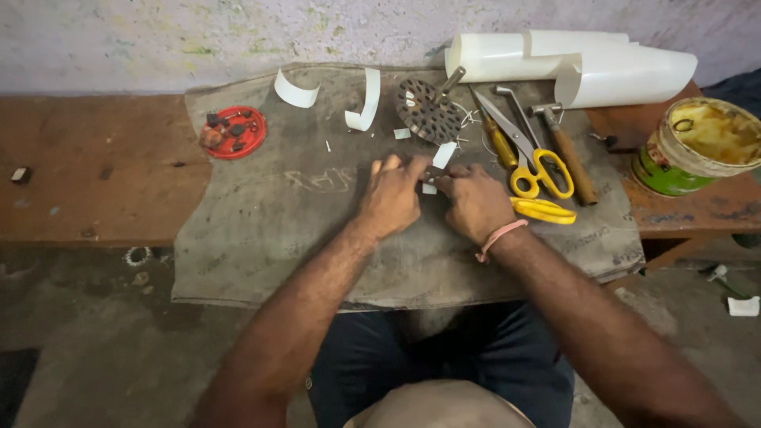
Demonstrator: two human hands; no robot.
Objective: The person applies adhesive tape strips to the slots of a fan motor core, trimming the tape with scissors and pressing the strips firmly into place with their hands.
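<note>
- White paper strip [430,187]: small, pinched between both hands above the grey cloth [317,230] that covers the counter [95,166].
- Left hand [390,196]: fingers curled, tips pressed on the strip's left end.
- Right hand [476,202]: fingers closed on the strip's right end; a pink band sits on the wrist.
- Red lid [234,132]: lies open side up, far left on the cloth, holding small dark bits.
- Green tin [694,147]: at the counter's right end, filled with yellowish paste.
- Slotted metal disc [429,111], yellow-handled scissors [529,158] and hammer [567,150]: just beyond the hands.
- White sheet rolls [571,63]: against the wall.
</note>
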